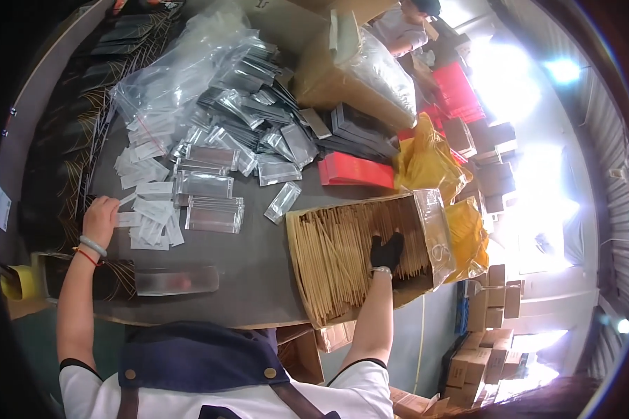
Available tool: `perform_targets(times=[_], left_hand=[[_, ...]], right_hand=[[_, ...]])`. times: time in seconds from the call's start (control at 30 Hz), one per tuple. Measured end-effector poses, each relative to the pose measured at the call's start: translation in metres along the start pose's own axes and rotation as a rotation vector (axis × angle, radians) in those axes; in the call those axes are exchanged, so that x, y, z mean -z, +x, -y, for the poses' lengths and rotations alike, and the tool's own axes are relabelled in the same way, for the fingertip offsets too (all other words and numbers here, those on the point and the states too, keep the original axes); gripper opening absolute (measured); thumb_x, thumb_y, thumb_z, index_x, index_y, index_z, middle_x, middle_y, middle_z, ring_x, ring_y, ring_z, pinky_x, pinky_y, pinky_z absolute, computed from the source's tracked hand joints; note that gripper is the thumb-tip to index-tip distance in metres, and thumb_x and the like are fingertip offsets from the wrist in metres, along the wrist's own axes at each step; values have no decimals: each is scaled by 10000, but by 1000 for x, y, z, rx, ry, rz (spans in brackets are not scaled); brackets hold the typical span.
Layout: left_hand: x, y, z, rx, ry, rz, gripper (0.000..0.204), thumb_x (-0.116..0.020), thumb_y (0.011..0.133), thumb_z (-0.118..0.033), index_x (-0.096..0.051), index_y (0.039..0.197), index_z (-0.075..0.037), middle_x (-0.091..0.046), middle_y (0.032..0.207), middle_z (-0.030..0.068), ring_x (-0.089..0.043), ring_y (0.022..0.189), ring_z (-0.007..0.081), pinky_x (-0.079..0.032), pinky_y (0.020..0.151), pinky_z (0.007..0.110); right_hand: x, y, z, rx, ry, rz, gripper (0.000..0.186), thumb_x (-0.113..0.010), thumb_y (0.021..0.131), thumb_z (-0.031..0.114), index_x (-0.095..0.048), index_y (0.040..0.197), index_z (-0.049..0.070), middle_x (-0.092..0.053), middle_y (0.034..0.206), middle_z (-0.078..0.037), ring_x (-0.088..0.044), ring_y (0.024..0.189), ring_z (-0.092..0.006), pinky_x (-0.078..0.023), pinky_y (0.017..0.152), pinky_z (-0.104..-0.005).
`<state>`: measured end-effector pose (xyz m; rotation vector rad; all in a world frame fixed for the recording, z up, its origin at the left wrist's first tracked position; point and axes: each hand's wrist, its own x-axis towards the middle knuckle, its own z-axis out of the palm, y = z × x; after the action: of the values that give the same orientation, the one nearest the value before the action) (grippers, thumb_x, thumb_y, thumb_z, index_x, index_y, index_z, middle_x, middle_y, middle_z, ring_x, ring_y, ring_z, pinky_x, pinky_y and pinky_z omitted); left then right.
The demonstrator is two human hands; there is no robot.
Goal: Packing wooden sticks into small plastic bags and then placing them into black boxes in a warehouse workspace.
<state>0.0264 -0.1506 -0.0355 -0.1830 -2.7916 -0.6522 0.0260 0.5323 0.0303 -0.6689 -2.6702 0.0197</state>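
Observation:
My left hand (101, 221) is at the table's left side, fingers drawn together at the edge of a pile of white paper slips (154, 222). Whether a slip is pinched in it I cannot make out. On the right, my right hand (386, 251), in a black glove with bare fingertips, rests on a carton (302, 297) tightly packed with thin tan strips (332, 258). Two of its fingertips are spread apart and it holds nothing I can see. Clear plastic packs (213, 214) lie stacked beside the slips. Near me is a clear tray-like piece (178, 281) next to a black box (84, 278).
Black patterned boxes (52, 181) line the left edge. Behind lie a heap of clear packs (237, 115), a plastic bag (182, 70), red boxes (356, 171) and a large carton (328, 77). Yellow bags (430, 157) adjoin the strip carton. Another person (398, 31) is at the far end.

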Motion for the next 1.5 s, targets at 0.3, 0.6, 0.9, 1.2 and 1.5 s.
perform_targets(times=[0.3, 0.6, 0.9, 1.2, 1.5], left_hand=[[28, -2, -42, 113, -113, -144, 68, -607, 816, 0, -577, 876, -4, -578, 830, 159, -586, 761, 369, -462, 656, 416], [-52, 37, -161, -384, -262, 76, 154, -700, 717, -15, -579, 812, -12, -564, 1225, 137, -499, 1171, 351, -436, 972, 429], [-51, 28, -150, -313, -149, 407, 386, -770, 645, -63, -635, 1007, -61, -573, 1098, 80, -512, 1087, 302, -439, 918, 422], [-48, 16, -145, -319, -92, 252, 510, -795, 607, -44, -626, 1086, -92, -558, 1044, 73, -520, 1035, 282, -425, 864, 408], [-34, 8, -148, -254, -177, 333, 300, -762, 677, -84, -613, 937, -69, -631, 878, 102, -591, 870, 312, -444, 804, 428]], right_hand=[[-19, 3, 8, -150, -162, 155, 656, -570, 843, 551, -569, 1262, 46, -590, 1252, -204, -580, 1133, -378, -471, 918, -510], [4, -53, 99, -114, -179, 364, 702, -530, 849, 595, -525, 1291, 49, -574, 1247, -211, -573, 1124, -378, -473, 906, -536], [5, -97, 106, -77, -59, 195, 714, -559, 879, 509, -419, 1403, 45, -490, 1366, -216, -491, 1203, -400, -372, 964, -547], [39, -131, 55, -34, 23, 225, 308, -605, 857, 277, -617, 983, -4, -609, 1040, -227, -558, 983, -403, -454, 856, -506], [41, -123, 66, -150, 59, 309, 204, -620, 818, 179, -635, 960, 33, -629, 1029, -187, -584, 988, -368, -485, 849, -457]])
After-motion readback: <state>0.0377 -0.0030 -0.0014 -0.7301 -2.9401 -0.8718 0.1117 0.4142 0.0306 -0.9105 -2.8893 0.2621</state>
